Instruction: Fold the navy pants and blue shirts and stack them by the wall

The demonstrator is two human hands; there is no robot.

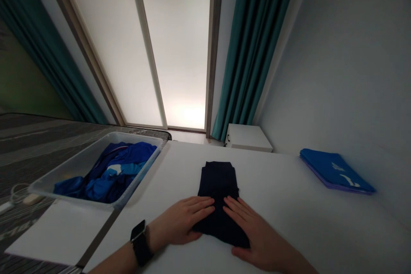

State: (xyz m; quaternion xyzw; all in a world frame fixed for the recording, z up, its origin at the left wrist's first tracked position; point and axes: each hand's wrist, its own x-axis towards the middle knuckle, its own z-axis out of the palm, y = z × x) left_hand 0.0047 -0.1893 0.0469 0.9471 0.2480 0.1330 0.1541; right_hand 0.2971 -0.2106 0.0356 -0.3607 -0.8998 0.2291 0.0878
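Note:
A dark navy garment (217, 180), folded into a long narrow shape, lies flat on the white table (180, 162) in front of me. My left hand (189, 218) rests on its left side with the fingers stretched out over the cloth. On the opposite side, my right hand (247, 231) presses flat with its fingers spread across the fabric. The garment's near edge runs at a slant between my two hands. Which kind of garment it is, I cannot tell. A dark smartwatch (140, 242) is on my left wrist.
At the left, a translucent plastic bin (77, 150) holds crumpled blue clothes (118, 171). A folded blue garment stack (334, 171) with white marks lies at the table's right, near the wall. Behind the table stand a white cabinet (248, 137) and a teal curtain (257, 51).

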